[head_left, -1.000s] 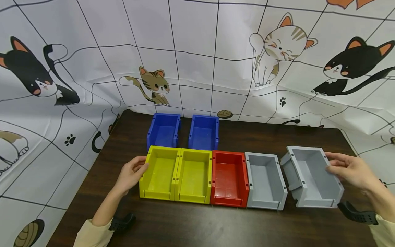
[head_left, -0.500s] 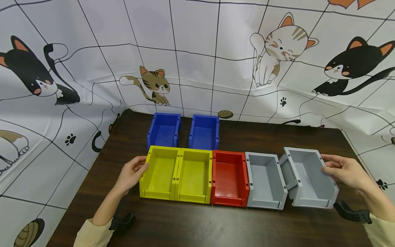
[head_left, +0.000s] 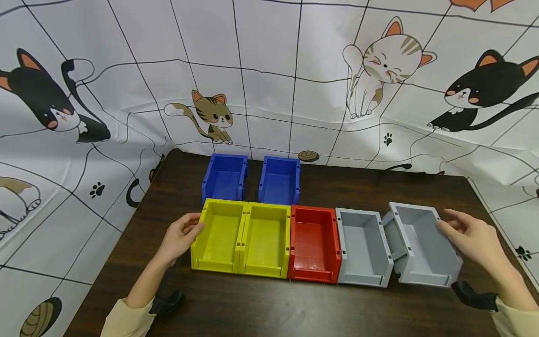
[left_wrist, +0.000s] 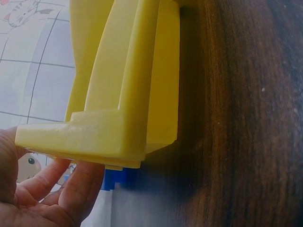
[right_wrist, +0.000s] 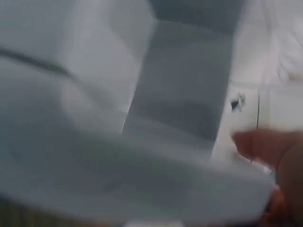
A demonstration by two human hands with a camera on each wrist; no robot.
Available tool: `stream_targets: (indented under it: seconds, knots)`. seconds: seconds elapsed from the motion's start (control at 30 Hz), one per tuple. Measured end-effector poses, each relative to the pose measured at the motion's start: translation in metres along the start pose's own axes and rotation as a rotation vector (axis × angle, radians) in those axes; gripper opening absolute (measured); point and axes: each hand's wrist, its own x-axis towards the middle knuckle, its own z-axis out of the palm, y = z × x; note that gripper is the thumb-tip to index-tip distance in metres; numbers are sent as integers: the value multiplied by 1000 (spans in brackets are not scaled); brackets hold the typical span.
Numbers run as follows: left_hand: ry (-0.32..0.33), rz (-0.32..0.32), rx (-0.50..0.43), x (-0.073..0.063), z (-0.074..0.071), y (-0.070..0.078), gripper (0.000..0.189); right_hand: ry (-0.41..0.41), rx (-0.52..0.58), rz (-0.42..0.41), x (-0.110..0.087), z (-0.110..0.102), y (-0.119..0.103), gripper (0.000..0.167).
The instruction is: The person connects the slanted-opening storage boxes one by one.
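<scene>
A row of plastic storage bins stands on the dark table. At its left end, my left hand point(head_left: 181, 238) holds the side wall of a yellow bin point(head_left: 218, 238), thumb at the rim and fingers along the outer wall. The second yellow bin point(head_left: 264, 241), a red bin point(head_left: 313, 245) and a grey bin point(head_left: 364, 248) follow side by side. Slightly askew at the right end is another grey bin point(head_left: 427, 245), its lower left edge right at its neighbour. My right hand point(head_left: 477, 241) is beside that bin, fingers spread off the wall and thumb overlapping the rim.
Behind the yellow bins, two blue bins point(head_left: 225, 178) stand with a gap between them. A white sheet point(head_left: 269, 93) printed with cartoon cats hangs around the back and sides. Bare dark tabletop point(head_left: 294, 309) shows in front of the row.
The right-end grey bin has shifted left up to its neighbour with my right hand on it. The right fingers have since loosened from its wall. My left hand has stayed put.
</scene>
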Motion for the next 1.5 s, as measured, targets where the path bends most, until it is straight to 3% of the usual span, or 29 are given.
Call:
stream_targets:
  seconds: [0.07, 0.13, 0.23, 0.3, 0.43, 0.6, 1.5]
  knots:
    - [-2, -2, -2, 0, 0, 0, 38, 115, -105, -107, -1, 6, -10, 52]
    - [-2, -3, -5, 0, 0, 0, 38, 150, -117, -246, 0, 12, -19, 56]
    - [1, -3, -6, -1, 0, 0, 37, 46, -64, -449, 1, 23, -28, 64]
    - [3, 0, -4, -1, 0, 1, 37, -40, -44, -493, 0, 28, -33, 65]
    - [-1, 19, -13, -1, -1, 1, 37, -140, -97, -468, -4, 33, -37, 64]
    - [-6, 44, -20, 0, -1, 2, 36, -181, -174, -423, -9, 38, -37, 69]
    - [13, 35, -15, 0, 1, -1, 37, -15, -302, -453, -16, 77, -22, 70]
